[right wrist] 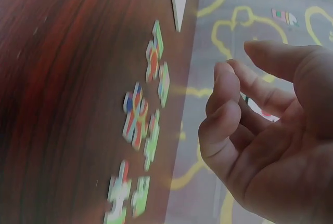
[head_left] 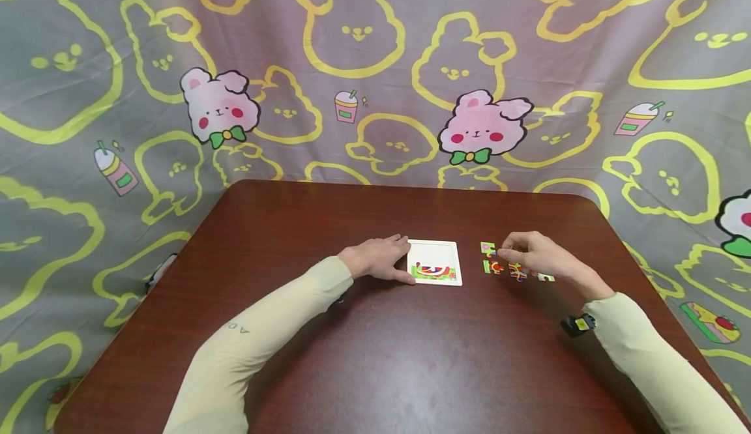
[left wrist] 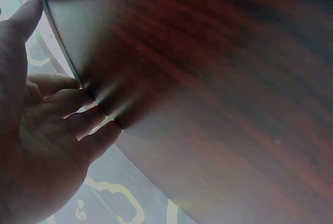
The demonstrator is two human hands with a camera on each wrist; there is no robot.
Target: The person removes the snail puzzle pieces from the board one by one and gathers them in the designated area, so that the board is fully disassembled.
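Observation:
A white puzzle tray [head_left: 431, 251] lies on the table, with joined colourful pieces [head_left: 434, 272] along its near edge. My left hand [head_left: 380, 258] rests at the tray's left side, thumb and fingertips touching its edge; the left wrist view shows that hand [left wrist: 57, 125] with fingers spread. Over the loose pieces right of the tray hovers my right hand [head_left: 542, 253], fingers bent and holding nothing. In the right wrist view a gap separates thumb and fingers of this hand [right wrist: 265, 120], and the loose pieces, among them a red and blue one [right wrist: 135, 117], lie flat on the table.
The dark wooden table [head_left: 375, 356] spreads around the tray and pieces. Behind it hangs a curtain [head_left: 375, 49] with yellow outlines and pink rabbit figures. A black watch-like device [head_left: 577, 325] is at the right wrist.

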